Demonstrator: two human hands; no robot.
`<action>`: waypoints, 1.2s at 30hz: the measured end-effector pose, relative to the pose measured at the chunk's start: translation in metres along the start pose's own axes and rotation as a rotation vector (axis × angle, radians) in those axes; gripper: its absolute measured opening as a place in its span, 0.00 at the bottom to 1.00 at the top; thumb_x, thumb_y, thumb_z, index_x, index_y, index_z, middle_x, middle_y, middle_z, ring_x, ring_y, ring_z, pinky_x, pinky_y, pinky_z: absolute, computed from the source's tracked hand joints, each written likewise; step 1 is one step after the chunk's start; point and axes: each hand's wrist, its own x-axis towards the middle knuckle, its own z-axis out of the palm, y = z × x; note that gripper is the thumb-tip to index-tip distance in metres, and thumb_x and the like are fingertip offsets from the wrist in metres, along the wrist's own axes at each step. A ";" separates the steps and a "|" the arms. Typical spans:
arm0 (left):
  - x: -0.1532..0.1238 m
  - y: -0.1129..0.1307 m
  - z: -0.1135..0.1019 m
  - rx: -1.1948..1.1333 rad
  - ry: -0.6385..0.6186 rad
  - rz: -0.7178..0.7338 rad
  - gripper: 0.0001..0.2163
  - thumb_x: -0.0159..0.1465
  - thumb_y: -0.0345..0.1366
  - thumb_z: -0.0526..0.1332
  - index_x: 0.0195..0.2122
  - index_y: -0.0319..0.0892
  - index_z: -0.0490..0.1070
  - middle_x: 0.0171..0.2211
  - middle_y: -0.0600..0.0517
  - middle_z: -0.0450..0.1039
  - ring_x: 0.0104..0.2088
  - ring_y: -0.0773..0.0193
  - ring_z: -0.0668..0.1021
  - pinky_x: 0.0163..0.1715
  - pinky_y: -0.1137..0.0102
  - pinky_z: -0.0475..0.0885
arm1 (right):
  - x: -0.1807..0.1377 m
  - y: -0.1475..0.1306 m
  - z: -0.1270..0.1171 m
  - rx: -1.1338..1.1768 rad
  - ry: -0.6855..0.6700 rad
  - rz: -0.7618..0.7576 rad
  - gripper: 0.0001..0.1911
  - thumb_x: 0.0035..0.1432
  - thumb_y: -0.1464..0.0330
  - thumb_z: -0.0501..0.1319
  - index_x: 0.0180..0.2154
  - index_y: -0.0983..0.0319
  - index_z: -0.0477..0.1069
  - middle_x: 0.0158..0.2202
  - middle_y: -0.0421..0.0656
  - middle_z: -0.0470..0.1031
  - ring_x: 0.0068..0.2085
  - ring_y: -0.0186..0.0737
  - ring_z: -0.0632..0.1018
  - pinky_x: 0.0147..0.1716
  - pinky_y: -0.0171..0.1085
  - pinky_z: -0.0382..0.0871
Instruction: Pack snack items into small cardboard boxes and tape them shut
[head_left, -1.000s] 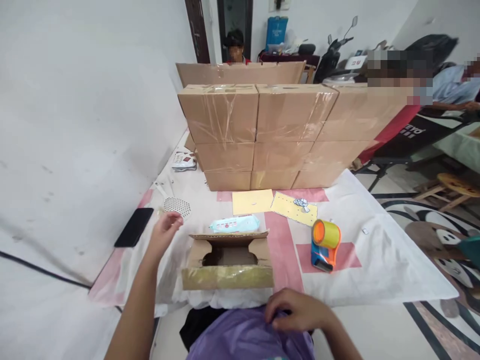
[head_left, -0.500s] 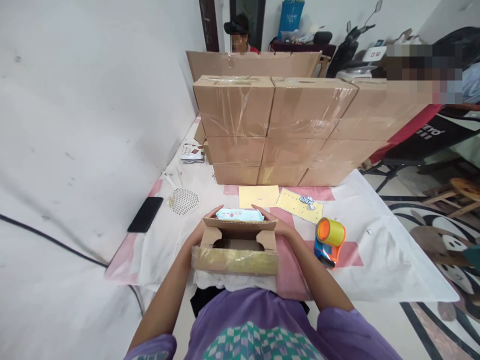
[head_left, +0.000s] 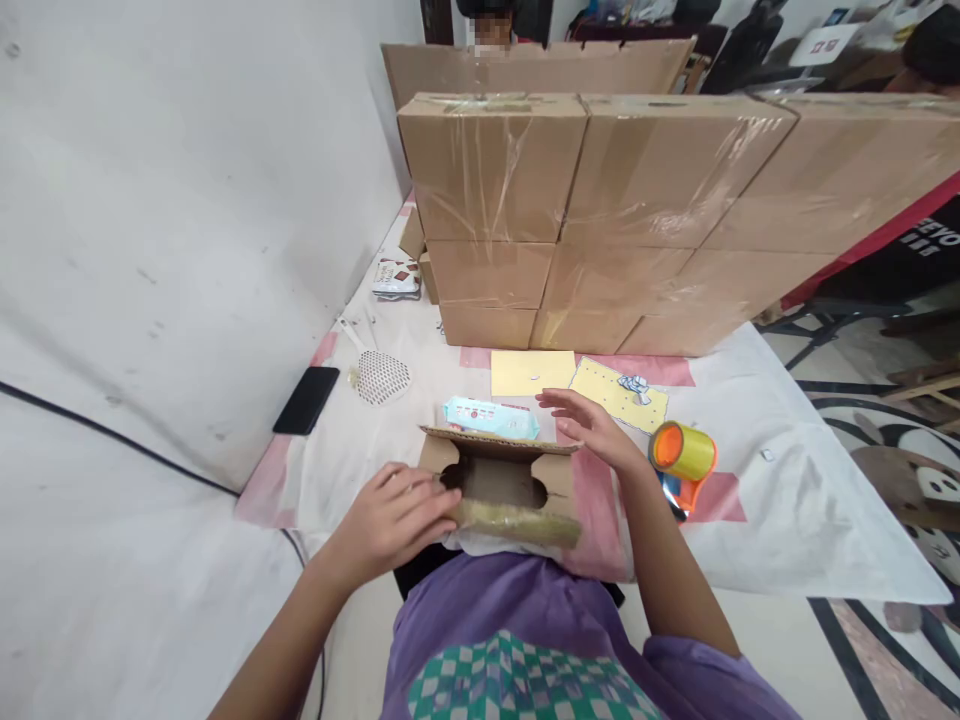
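A small open cardboard box [head_left: 501, 487] sits on the cloth right in front of me, its near flap taped and shiny. My left hand [head_left: 395, 517] rests flat against the box's near left corner, fingers spread over the flap. My right hand [head_left: 589, 425] hovers open just past the box's far right corner, palm down, holding nothing. A light blue pack of wipes [head_left: 490, 416] lies on the cloth directly behind the box, left of my right hand. An orange and blue tape dispenser [head_left: 679, 462] stands to the right of my right wrist.
A wall of taped cardboard boxes [head_left: 592, 220] closes off the back. Two yellow sheets [head_left: 531, 371] lie before it. A black phone [head_left: 305, 399] and a white mesh strainer [head_left: 381, 377] lie at the left by the white wall. A person sits behind the boxes.
Both hands left the wipes pack behind the box. My left hand came back onto the box's near left corner and my right hand lifted open at the far right. The view tilted down.
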 end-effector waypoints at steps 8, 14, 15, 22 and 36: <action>-0.022 0.056 0.041 -0.053 0.045 0.129 0.10 0.68 0.45 0.62 0.36 0.46 0.73 0.44 0.50 0.81 0.43 0.58 0.77 0.41 0.61 0.67 | 0.042 0.034 0.004 -0.147 -0.265 0.177 0.46 0.52 0.53 0.72 0.68 0.56 0.60 0.67 0.51 0.66 0.65 0.59 0.69 0.64 0.58 0.65; -0.006 0.034 0.007 -0.188 -0.165 -0.049 0.33 0.71 0.62 0.40 0.63 0.46 0.67 0.59 0.46 0.75 0.50 0.50 0.71 0.48 0.57 0.65 | 0.045 0.054 0.026 -0.148 -0.373 0.124 0.56 0.52 0.53 0.72 0.73 0.57 0.46 0.71 0.53 0.60 0.70 0.58 0.64 0.69 0.56 0.57; 0.000 0.029 0.004 -0.179 -0.216 -0.053 0.35 0.69 0.64 0.41 0.63 0.47 0.67 0.59 0.47 0.75 0.49 0.50 0.71 0.48 0.57 0.64 | 0.045 0.052 0.028 -0.155 -0.372 0.115 0.56 0.53 0.53 0.71 0.73 0.58 0.43 0.71 0.54 0.59 0.70 0.58 0.64 0.69 0.56 0.55; 0.014 0.024 0.012 0.008 -0.223 -0.023 0.33 0.68 0.65 0.44 0.45 0.41 0.75 0.46 0.41 0.74 0.39 0.52 0.70 0.39 0.58 0.64 | 0.042 0.056 0.028 -0.153 -0.261 -0.006 0.56 0.55 0.52 0.69 0.73 0.57 0.39 0.73 0.57 0.54 0.72 0.56 0.59 0.69 0.58 0.52; -0.017 0.042 0.046 0.105 0.029 -0.654 0.19 0.69 0.43 0.58 0.58 0.41 0.73 0.54 0.39 0.63 0.52 0.49 0.76 0.44 0.59 0.79 | 0.036 0.056 0.059 0.077 0.175 0.027 0.43 0.49 0.55 0.71 0.63 0.56 0.58 0.66 0.52 0.63 0.63 0.56 0.71 0.58 0.51 0.71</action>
